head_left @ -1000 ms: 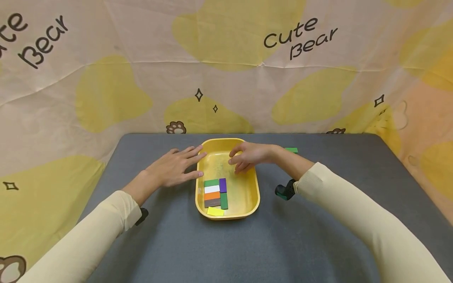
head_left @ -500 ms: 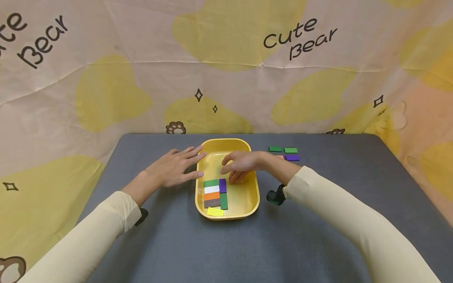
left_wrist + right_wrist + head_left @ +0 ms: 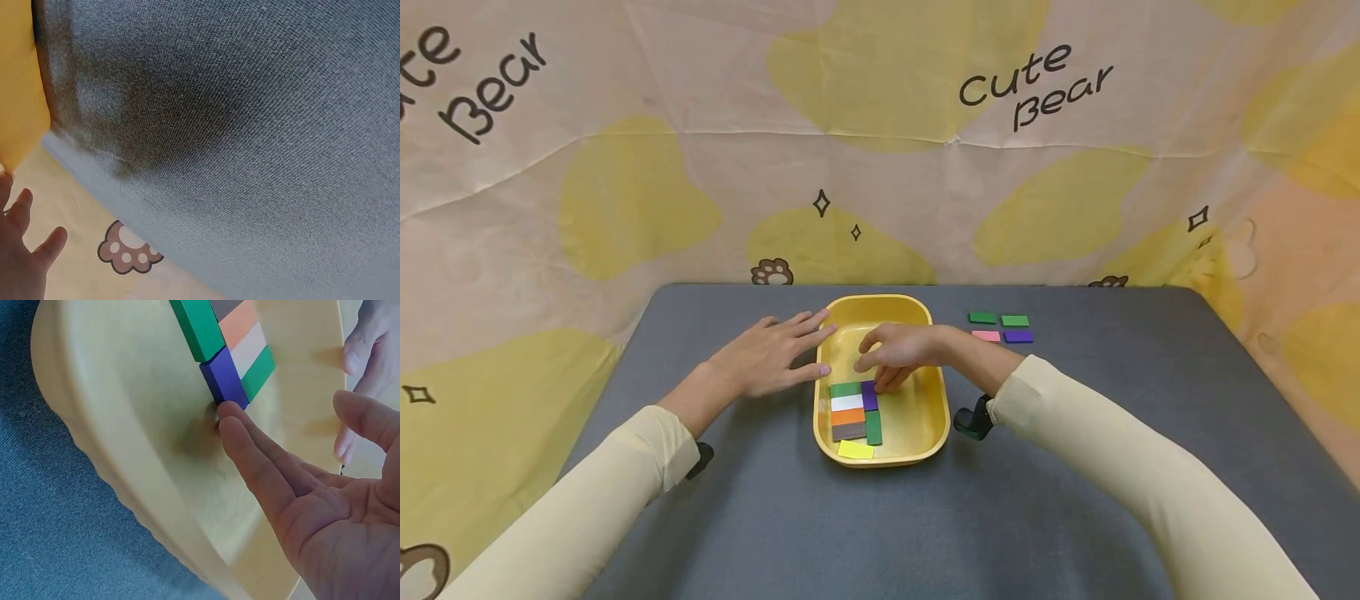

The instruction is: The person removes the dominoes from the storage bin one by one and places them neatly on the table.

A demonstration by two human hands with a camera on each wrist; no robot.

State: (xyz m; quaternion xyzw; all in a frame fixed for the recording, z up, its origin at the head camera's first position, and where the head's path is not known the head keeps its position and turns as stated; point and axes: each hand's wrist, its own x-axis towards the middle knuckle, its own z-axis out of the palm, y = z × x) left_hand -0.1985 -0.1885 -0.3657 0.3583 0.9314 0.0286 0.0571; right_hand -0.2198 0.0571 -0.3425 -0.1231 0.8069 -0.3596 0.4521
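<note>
Touching, it seems, the purple block (image 3: pixel 869 397) with extended fingertips, the right hand (image 3: pixel 904 352) pinches nothing.
Nearest, the yellow block (image 3: pixel 856 450) lies at the tray's (image 3: pixel 917 421) 7 o'clock; beyond, at 7 to 8 o'clock from the right hand, the purple block looks light, stiff and slightly slick, probably better nudged at its free end or side than pinched, as neighbouring blocks (image 3: pixel 848 403) abut it. The right grip is wide, thumb clear; the left hand (image 3: pixel 782 354) spreads at the 9-to-10 o'clock rim. The right wrist view shows the palm; only the head view shows four blocks (image 3: pixel 1018 337) on the desk (image 3: pixel 880 533), at 2 o'clock.
</note>
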